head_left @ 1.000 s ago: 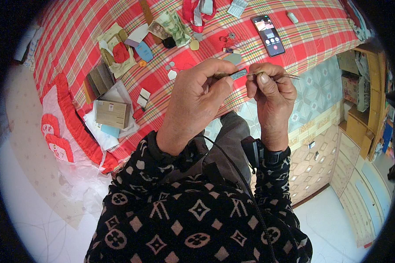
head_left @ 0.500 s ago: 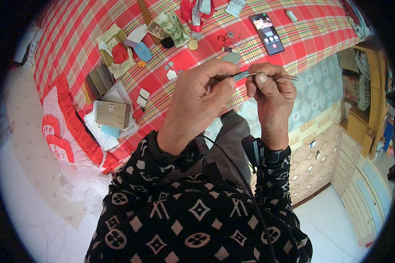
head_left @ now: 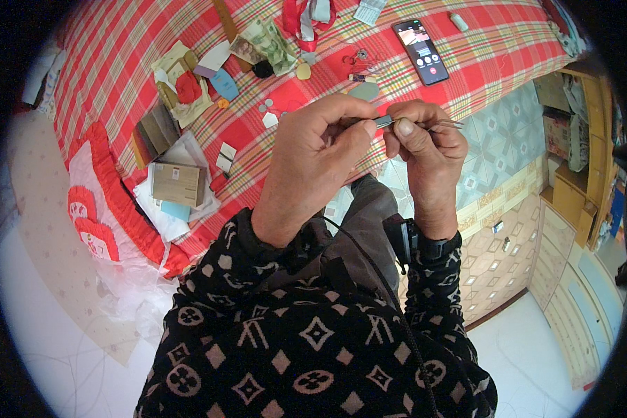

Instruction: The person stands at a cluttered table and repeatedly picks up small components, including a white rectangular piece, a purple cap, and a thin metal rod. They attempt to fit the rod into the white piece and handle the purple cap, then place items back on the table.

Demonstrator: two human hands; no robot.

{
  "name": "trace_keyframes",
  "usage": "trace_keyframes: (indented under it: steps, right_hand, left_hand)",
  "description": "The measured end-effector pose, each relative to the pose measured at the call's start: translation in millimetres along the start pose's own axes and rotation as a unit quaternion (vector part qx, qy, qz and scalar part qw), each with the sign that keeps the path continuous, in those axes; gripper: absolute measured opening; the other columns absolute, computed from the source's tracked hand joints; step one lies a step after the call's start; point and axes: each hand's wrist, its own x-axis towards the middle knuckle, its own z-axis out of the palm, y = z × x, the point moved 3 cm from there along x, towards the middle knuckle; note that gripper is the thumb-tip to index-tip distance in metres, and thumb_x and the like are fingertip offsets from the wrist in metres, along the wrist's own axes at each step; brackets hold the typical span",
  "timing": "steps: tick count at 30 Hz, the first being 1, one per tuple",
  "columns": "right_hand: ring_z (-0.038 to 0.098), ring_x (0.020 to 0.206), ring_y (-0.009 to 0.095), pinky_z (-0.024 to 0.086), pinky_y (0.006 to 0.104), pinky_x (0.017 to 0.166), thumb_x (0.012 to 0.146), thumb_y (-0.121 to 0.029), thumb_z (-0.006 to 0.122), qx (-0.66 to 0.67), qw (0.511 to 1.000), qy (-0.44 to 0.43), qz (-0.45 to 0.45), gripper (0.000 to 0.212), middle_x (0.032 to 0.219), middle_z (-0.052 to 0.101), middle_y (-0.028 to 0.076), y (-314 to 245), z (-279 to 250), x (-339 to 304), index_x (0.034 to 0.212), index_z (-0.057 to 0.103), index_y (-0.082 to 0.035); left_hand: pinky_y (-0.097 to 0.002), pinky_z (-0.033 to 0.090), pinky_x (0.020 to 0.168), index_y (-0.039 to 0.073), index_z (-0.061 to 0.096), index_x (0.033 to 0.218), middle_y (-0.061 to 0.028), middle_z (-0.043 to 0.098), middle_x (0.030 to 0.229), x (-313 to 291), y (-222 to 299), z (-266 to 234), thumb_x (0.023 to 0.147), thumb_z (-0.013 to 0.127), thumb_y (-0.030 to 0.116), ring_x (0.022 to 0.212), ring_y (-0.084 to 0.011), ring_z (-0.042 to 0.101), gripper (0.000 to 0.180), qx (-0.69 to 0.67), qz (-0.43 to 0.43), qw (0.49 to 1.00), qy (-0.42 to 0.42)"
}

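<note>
Left hand pinches a small grey strip between thumb and forefinger, grip narrow; fingers cover most of it, so full shape can't be told. Right hand has a closed grip on a thin metal tool, thumb on top, two slim prongs poking out to the right. Its other end sits right by the strip's end; touching or not, can't tell. Both things are in the air at the near edge of the red-checked bed.

Handling, my guess: strip light, fairly stiff, smooth, may slip; could snap if bent, material unclear. Best taken by its long sides, thumb against fingertip, free end left bare. Tool looks light and springy, easily bent at the thin ends; hold mid-length, fingers clear of the prongs. Both small, easy to drop.

Around: black phone inside the bed's right-hand edge, brown box toward the near left corner, grey-green oval piece just beyond the hands.
</note>
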Motion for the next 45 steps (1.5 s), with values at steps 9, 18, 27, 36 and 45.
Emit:
trace_keyframes:
  steps: [9, 18, 27, 36, 45]
  right_hand:
    - [0.058, 0.063, 0.009, 0.038, 0.0195, 0.052, 0.094, -0.006, 0.063, 0.045, 0.998, 0.01, 0.044, 0.012, 0.087, 0.069, 0.008, 2.1, -0.1, -0.6, 0.099, 0.066, 0.004]
    - [0.058, 0.063, 0.008, 0.038, 0.0186, 0.052, 0.093, -0.004, 0.065, 0.055, 0.997, 0.019, 0.042, 0.011, 0.087, 0.069, 0.008, 1.0, -1.6, -0.8, 0.101, 0.066, 0.003]
    - [0.058, 0.063, 0.008, 0.039, 0.0185, 0.051, 0.091, -0.003, 0.066, 0.055, 0.997, 0.023, 0.04, 0.01, 0.088, 0.07, 0.009, 2.8, -3.5, 0.0, 0.1, 0.067, 0.002]
    - [0.057, 0.061, 0.008, 0.036, 0.0192, 0.05, 0.09, -0.003, 0.066, 0.041, 0.998, 0.028, 0.038, 0.009, 0.085, 0.069, 0.008, 1.1, -2.4, 1.0, 0.097, 0.067, 0.002]
    - [0.057, 0.063, 0.013, 0.043, 0.0233, 0.056, 0.092, -0.009, 0.067, 0.031, 0.999, 0.005, 0.044, 0.019, 0.085, 0.065, 0.011, 3.7, -6.6, 2.7, 0.104, 0.064, 0.005]
  left_hand:
    - [-0.0211, 0.048, 0.055, -0.003, 0.068, 0.106, -0.0058, 0.067, 0.078, -0.4, 4.3, 1.6, 0.093, 0.064, 0.004, 0.061, -0.0069, 0.058, 0.015, -0.017, -0.006, 1.0, 0.016]
    - [-0.0217, 0.049, 0.056, -0.004, 0.068, 0.106, -0.0057, 0.066, 0.078, -0.4, 4.6, 1.8, 0.095, 0.063, 0.005, 0.062, -0.0068, 0.057, 0.016, -0.011, -0.02, 1.0, 0.015]
    - [-0.0184, 0.038, 0.049, -0.003, 0.069, 0.099, 0.0031, 0.06, 0.069, 2.4, -0.7, 2.2, 0.093, 0.065, 0.008, 0.06, 0.0002, 0.051, 0.014, -0.036, 0.006, 0.999, 0.037]
    - [-0.0188, 0.037, 0.05, -0.002, 0.069, 0.099, 0.004, 0.058, 0.069, 2.1, -1.3, 2.0, 0.093, 0.065, 0.007, 0.06, 0.0001, 0.048, 0.012, -0.017, 0.028, 0.999, 0.038]
    - [-0.0203, 0.038, 0.052, -0.003, 0.067, 0.103, 0.0014, 0.058, 0.072, 3.2, -3.2, 1.3, 0.094, 0.062, 0.008, 0.062, -0.0012, 0.049, 0.015, -0.018, 0.042, 0.999, 0.014]
